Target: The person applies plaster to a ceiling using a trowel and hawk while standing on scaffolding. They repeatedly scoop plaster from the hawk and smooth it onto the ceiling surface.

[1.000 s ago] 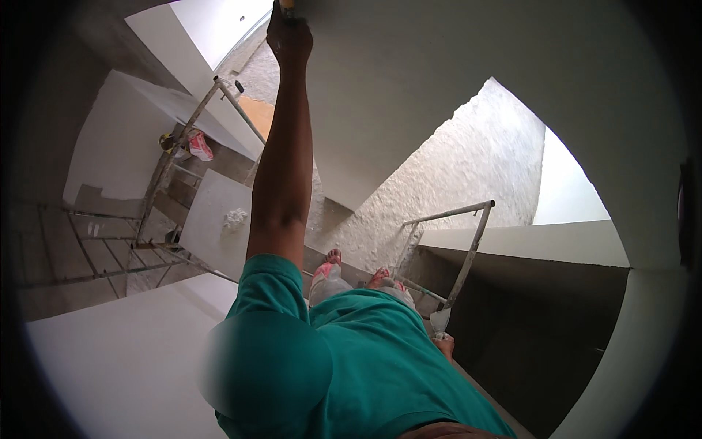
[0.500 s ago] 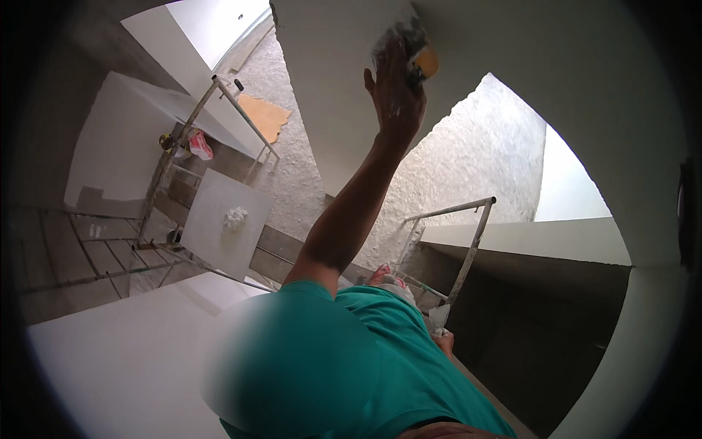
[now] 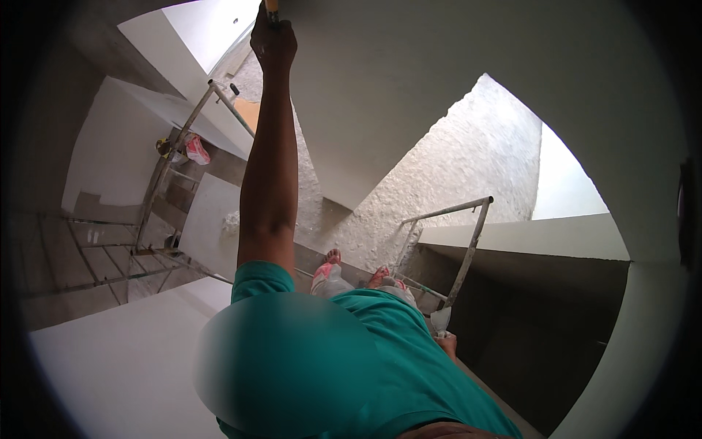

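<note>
My left arm is stretched upward, its left hand (image 3: 275, 47) at the top edge of the view. Closed in it is a trowel (image 3: 273, 7); only part of its orange handle shows, and the blade is out of view. Beside the hand spreads a large smooth pale-grey surface (image 3: 380, 80). Low at my right side, my right hand (image 3: 447, 344) is closed round a putty knife (image 3: 440, 320) with a whitish blade pointing up. The sleeve and body hide part of that hand.
A white board (image 3: 205, 212) with a lump of putty (image 3: 230, 223) lies to the left, partly behind my arm. Metal scaffold rails (image 3: 468, 249) stand right, with another frame (image 3: 194, 121) left. A red-and-white bag (image 3: 196, 148) sits near it. My bare feet (image 3: 333, 256) are on planks.
My left hand has swung left and upward with the trowel, across the pale surface to its left edge. Both feet now show. The right hand has stayed about where it was.
</note>
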Action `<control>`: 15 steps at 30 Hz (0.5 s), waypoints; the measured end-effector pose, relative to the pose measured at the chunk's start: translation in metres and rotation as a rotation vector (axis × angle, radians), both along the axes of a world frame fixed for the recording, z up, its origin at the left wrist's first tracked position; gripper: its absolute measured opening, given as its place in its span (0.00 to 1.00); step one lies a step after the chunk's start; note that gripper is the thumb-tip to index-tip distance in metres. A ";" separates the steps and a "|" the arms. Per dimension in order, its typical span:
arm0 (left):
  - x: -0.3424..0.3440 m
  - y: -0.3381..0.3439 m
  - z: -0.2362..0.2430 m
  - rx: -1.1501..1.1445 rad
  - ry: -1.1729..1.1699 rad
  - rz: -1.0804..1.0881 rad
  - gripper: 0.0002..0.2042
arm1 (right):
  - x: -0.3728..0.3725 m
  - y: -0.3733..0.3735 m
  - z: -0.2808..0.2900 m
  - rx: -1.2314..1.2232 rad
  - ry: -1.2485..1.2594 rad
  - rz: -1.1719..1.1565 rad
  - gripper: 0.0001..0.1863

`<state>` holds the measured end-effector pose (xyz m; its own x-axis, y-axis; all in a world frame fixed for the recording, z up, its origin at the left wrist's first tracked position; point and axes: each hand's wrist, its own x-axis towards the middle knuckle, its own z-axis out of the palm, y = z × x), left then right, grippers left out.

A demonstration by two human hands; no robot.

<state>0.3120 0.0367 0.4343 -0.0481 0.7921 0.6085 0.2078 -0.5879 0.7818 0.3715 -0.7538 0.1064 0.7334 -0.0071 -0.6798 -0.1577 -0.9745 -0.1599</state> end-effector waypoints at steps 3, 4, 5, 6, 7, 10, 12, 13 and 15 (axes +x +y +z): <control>0.002 0.005 -0.003 0.061 0.047 0.045 0.10 | -0.002 -0.007 -0.003 -0.003 0.020 -0.056 0.20; 0.006 0.003 -0.005 0.046 0.062 0.040 0.12 | -0.003 -0.007 -0.002 -0.013 0.029 -0.080 0.21; 0.010 0.000 -0.008 0.030 0.075 0.036 0.13 | -0.005 -0.008 0.000 -0.024 0.037 -0.104 0.21; 0.014 -0.004 -0.008 0.016 0.088 0.034 0.14 | -0.006 -0.010 0.000 -0.036 0.053 -0.108 0.21; 0.021 -0.011 -0.008 -0.005 0.104 0.058 0.17 | -0.007 -0.018 -0.006 -0.045 0.071 -0.111 0.21; 0.053 -0.040 -0.011 0.256 0.149 0.141 0.28 | -0.012 -0.013 -0.002 -0.059 0.065 -0.130 0.20; 0.082 -0.096 0.005 0.014 0.186 0.075 0.30 | -0.016 -0.016 0.004 -0.042 0.060 -0.161 0.20; 0.098 -0.102 -0.006 0.190 0.120 0.134 0.30 | -0.014 -0.020 -0.002 -0.005 0.067 -0.159 0.19; 0.126 -0.124 -0.029 0.326 0.189 0.282 0.30 | -0.009 -0.035 -0.020 0.029 0.072 -0.134 0.19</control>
